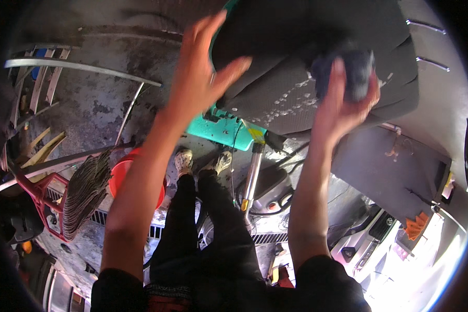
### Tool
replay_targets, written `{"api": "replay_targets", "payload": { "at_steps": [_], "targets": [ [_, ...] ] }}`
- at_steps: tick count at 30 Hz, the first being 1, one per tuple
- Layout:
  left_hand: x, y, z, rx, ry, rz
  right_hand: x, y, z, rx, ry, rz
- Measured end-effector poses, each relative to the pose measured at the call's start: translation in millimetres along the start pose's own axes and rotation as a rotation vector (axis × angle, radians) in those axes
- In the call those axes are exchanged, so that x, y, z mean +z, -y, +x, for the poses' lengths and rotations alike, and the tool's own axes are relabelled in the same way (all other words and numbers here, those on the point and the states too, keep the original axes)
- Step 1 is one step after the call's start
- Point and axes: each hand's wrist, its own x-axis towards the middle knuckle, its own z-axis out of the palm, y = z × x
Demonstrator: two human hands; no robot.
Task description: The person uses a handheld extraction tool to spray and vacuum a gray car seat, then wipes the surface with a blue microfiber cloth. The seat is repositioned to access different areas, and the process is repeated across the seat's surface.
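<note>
A black fabric car seat cushion fills the upper middle and right, with a green plastic piece under its near left edge. White suds run in a trail across the cushion. My right hand grips a dark blue-black sponge-like block and presses it on the fabric beside the suds; motion blur hides its exact kind. By the cushion's left edge, my left hand is raised with thumb and fingers apart, holding nothing.
A red bucket stands near my left arm, with a striped cloth on a red frame beside it. A metal pole rises right of my shoes. Ladders are at far left; a white car is at lower right.
</note>
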Motion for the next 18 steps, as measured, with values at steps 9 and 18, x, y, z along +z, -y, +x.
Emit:
{"api": "replay_targets", "payload": {
  "at_steps": [9,18],
  "targets": [
    [51.3,46.9,59.5,-0.195,0.142,-0.612,33.4,-126.4,-257.3,-0.266,0.371,-0.485],
    [45.6,39.0,50.8,-0.304,0.158,-0.611,35.8,-95.0,-59.5,-0.415,0.028,-0.563]
  ]
}}
